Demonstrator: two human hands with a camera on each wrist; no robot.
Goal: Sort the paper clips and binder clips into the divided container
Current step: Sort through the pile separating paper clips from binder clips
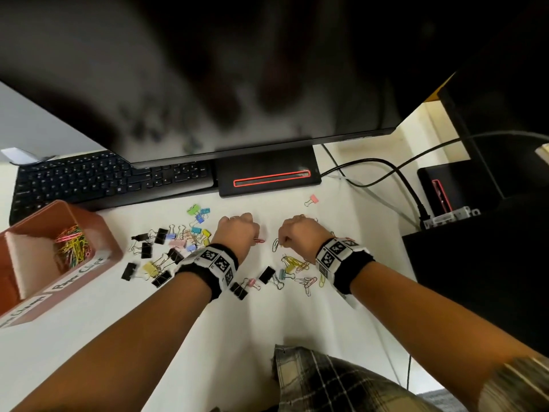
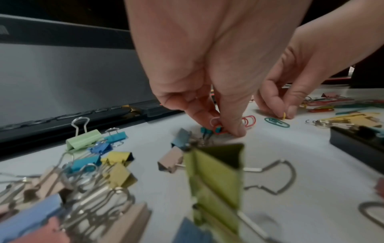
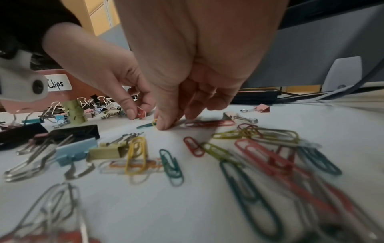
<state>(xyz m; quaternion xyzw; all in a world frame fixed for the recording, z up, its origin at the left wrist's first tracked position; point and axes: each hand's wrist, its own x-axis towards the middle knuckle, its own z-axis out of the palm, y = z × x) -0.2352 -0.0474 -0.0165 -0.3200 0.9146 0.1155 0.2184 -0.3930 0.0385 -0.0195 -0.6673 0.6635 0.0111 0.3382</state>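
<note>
Left hand [image 2: 207, 82] pinching red paper clip [image 2: 218, 129], right hand [image 3: 187, 82] pinching yellow clip [image 3: 154, 122]

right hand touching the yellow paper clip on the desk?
Touching. The right wrist view shows the right hand pinching the yellow paper clip at its fingertips; the left wrist view agrees.

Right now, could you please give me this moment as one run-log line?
left hand: pinching paper clips | right hand: pinching yellow clip | container: paper clips in one compartment | binder clips: unsorted
</note>
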